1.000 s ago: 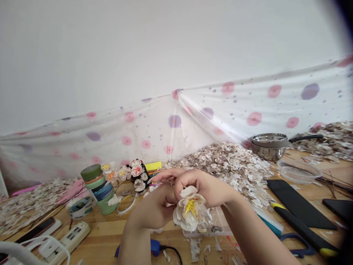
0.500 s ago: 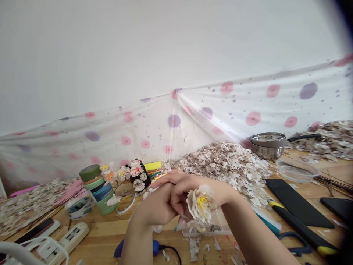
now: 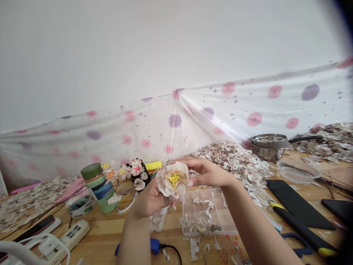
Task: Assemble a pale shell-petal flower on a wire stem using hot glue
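A cream-petalled artificial flower (image 3: pixel 165 184) with a yellow centre faces me over the middle of the table. Behind and below it, my left hand (image 3: pixel 149 200) is closed, holding the flower from underneath; its fingertips and any stem are hidden. From the right, my right hand (image 3: pixel 211 173) curves around the flower's far side with thumb and fingers apart. Its thumb is at the petal edge, while the other fingertips disappear behind the bloom. Under my hands lies a clear compartment box (image 3: pixel 202 221) containing petal scraps.
A petal heap (image 3: pixel 234 158) lies behind my hands, with metal bowls (image 3: pixel 268 147) farther right. Finished flowers (image 3: pixel 136 169) and a green canister (image 3: pixel 100 191) stand left. Scissors (image 3: pixel 298 244), a black-yellow tool (image 3: pixel 300 224), a power strip (image 3: pixel 68 239) and a blue corded tool (image 3: pixel 154 246) lie nearer.
My hands have uncrossed and moved apart. The flower has gone from beside my right wrist to the left and up, in front of my left hand. The clear box is now more exposed.
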`<state>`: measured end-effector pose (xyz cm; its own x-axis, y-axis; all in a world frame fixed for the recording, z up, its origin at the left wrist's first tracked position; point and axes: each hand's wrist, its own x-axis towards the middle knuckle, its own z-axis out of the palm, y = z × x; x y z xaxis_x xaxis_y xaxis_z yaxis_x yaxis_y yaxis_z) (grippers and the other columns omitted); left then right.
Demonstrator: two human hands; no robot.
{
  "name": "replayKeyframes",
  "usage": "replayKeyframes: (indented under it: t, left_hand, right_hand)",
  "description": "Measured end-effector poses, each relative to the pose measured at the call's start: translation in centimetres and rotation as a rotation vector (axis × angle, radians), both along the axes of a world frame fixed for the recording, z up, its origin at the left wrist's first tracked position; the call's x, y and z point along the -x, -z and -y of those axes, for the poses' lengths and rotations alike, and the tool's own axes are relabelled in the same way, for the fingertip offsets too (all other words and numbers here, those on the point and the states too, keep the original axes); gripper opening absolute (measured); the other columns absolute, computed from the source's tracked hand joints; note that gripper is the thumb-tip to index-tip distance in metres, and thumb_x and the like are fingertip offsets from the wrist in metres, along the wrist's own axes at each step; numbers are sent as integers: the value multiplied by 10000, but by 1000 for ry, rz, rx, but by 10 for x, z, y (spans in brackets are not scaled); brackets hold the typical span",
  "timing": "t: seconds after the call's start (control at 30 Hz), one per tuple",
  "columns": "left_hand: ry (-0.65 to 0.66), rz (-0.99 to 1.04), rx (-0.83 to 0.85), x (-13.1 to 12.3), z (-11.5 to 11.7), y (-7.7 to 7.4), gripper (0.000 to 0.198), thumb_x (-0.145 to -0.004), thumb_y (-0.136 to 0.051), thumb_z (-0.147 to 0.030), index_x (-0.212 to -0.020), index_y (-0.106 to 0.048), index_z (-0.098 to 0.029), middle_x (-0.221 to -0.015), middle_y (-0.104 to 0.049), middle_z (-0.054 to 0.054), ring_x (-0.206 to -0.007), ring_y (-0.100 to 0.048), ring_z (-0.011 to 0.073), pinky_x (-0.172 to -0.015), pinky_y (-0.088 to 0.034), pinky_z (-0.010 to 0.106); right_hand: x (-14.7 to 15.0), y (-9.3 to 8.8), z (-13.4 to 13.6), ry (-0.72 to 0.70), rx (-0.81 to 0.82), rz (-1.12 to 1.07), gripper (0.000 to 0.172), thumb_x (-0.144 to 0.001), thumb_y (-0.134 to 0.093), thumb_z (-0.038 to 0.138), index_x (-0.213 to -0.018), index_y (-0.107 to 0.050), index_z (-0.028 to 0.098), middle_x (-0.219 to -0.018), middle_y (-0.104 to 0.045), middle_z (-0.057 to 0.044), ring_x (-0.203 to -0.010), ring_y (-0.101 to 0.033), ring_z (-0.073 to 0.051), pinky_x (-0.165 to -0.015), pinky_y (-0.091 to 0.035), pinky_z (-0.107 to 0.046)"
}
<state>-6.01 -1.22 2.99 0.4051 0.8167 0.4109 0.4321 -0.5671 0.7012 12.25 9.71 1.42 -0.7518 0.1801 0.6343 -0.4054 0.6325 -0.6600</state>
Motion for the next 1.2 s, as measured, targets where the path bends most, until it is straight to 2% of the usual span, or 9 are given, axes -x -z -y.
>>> replayKeyframes:
  t: [0.13, 0.23, 0.4, 0.57, 0.7, 0.8, 0.87, 0.97, 1.2]
  left_hand:
    - [102, 103, 80, 2, -4, 6, 630, -774, -526, -752, -536, -437, -176, -497, -390, -9, -466, -348, 95, -467, -351, 247]
    - [84, 136, 91, 3, -7, 9, 628, -789, -519, -733, -526, -399, -175, -507, -357, -21, -470, -297, 83, -468, -317, 239]
    - [13, 93, 67, 9, -11, 7, 481, -864, -525, -565, -581, -507, -177, -618, -470, 11, -584, -429, 126, -583, -396, 254]
    - [-566, -146, -215, 26, -3, 4, 325, -888, -441, -413, -690, -564, -186, -1132, -587, 109, -1063, -564, 258, -964, -431, 406]
    - [-877, -173, -500, 28, 9, 2, 295, -927, -439, -422, -847, -600, -189, -1050, -629, 87, -1005, -602, 259, -912, -458, 418]
    - [-706, -19, -552, 17, 12, 2, 219, -908, -566, -345, -1076, -612, -213, -1078, -647, 53, -1000, -629, 204, -894, -490, 342]
    - [-479, 63, -558, 9, 10, 2, 389, -898, -600, -224, -1279, -542, -278, -1189, -622, 31, -1075, -615, 161, -917, -494, 279]
    - [-284, 64, -620, 1, 10, 0, 373, -880, -586, -86, -1185, -629, -296, -1170, -610, 6, -1106, -582, 122, -938, -470, 215]
    - [-295, -66, -797, -6, 15, -7, 259, -836, -630, -25, -964, -704, -238, -1010, -626, 0, -983, -574, 119, -880, -460, 244]
  right_hand:
    - [20, 1, 12, -99, 20, -158, 174, -864, -673, 329, -960, -766, 219, -1048, -723, -54, -996, -675, -165, -966, -511, -344]
    - [34, 6, 18, 5, 113, -283, 213, -809, -728, 398, -727, -764, 205, -798, -694, -30, -786, -665, -152, -882, -535, -337]
    - [39, 10, 16, 220, 110, -422, 249, -786, -748, 416, -645, -737, 211, -728, -650, -22, -686, -607, -146, -757, -531, -318]
    - [33, 8, 10, 333, 49, -517, 222, -823, -722, 356, -640, -723, 231, -732, -678, -34, -787, -601, -186, -790, -490, -354]
    - [28, 5, 6, 377, -178, -573, 260, -895, -638, 310, -658, -730, 260, -759, -716, -37, -819, -585, -193, -822, -475, -384]
    - [26, 4, 7, 376, -300, -589, 221, -931, -588, 271, -785, -754, 279, -821, -738, -41, -847, -595, -192, -808, -495, -381]
    - [25, 4, 8, 374, -328, -585, 189, -933, -585, 270, -861, -759, 283, -846, -747, -47, -864, -608, -198, -798, -509, -384]
    - [24, 3, 9, 380, -351, -587, 208, -943, -568, 287, -871, -763, 280, -826, -746, -47, -847, -623, -199, -788, -520, -392]
    - [27, 3, 11, 374, -390, -579, 195, -927, -597, 316, -870, -767, 238, -841, -752, -75, -829, -620, -199, -819, -517, -397]
